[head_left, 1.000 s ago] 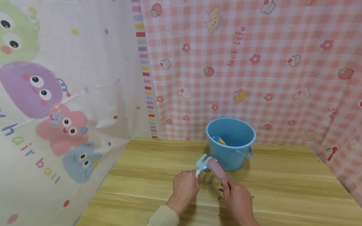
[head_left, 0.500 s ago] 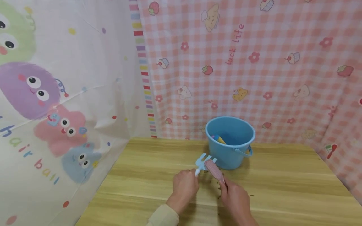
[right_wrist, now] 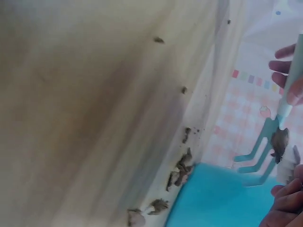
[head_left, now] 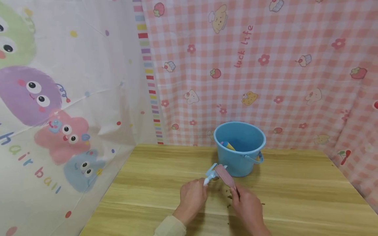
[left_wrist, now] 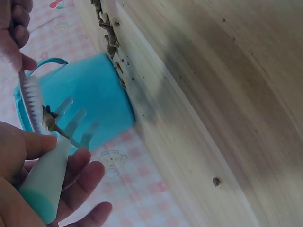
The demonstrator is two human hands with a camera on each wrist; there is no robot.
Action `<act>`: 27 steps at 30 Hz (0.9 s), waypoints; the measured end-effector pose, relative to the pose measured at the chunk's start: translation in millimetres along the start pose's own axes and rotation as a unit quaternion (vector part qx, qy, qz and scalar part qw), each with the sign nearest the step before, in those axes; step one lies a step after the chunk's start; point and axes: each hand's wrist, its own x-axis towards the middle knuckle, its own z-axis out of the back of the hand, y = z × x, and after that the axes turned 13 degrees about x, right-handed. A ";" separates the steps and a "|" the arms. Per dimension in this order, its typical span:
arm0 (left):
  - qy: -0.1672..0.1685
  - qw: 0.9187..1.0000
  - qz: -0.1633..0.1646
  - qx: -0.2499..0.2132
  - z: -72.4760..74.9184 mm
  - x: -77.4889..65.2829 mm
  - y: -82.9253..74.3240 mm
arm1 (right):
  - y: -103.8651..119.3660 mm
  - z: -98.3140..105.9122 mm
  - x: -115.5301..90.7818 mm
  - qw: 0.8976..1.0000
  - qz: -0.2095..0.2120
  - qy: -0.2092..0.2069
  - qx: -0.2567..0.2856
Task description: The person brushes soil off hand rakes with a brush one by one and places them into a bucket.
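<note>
My left hand (head_left: 193,195) grips the pale handle of a small blue toy rake (head_left: 211,173), held above the table. A brown clump of dirt (left_wrist: 49,118) clings where the tines meet the handle. With my right hand (head_left: 248,204) I hold a pink brush (head_left: 225,175) by its handle. Its white bristles (left_wrist: 33,97) face the rake and come right up to the clump in the left wrist view. Crumbs and flakes of dirt (right_wrist: 180,172) lie on the table beneath the tools.
Just beyond the tools stands a blue bucket (head_left: 236,164) with its handle down and a few colourful things (head_left: 228,146) inside. The wooden table (head_left: 298,193) ends at a pink checked cloth (head_left: 295,78) behind and a white printed cloth (head_left: 112,72) at left.
The rake has tilted in my left hand, so its tines look flatter. The brush has shifted slightly up and to the right across the rake's head. The bucket stays put.
</note>
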 end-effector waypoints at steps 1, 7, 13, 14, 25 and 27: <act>-0.003 1.000 -0.001 0.002 0.0 -0.3 0.2 | 0.2 -0.4 -0.5 1.000 -0.001 0.003 -0.004; -0.011 1.000 0.003 -0.002 0.4 -1.5 0.4 | 4.5 -2.4 -2.9 1.000 0.013 -0.010 -0.009; 0.002 1.000 0.009 -0.017 1.9 -1.1 -0.3 | 10.5 -7.3 -6.7 0.997 0.062 -0.011 -0.034; 0.004 1.000 0.011 -0.019 2.2 -0.9 -0.3 | 10.4 -7.7 -7.1 0.997 0.061 -0.014 -0.038; 0.043 0.994 0.029 -0.091 4.6 0.7 2.9 | 5.7 -7.0 -3.9 0.998 0.045 -0.037 -0.005; 0.054 0.992 0.036 -0.110 5.6 0.4 3.7 | 5.4 -6.4 -3.1 0.997 0.051 -0.053 0.008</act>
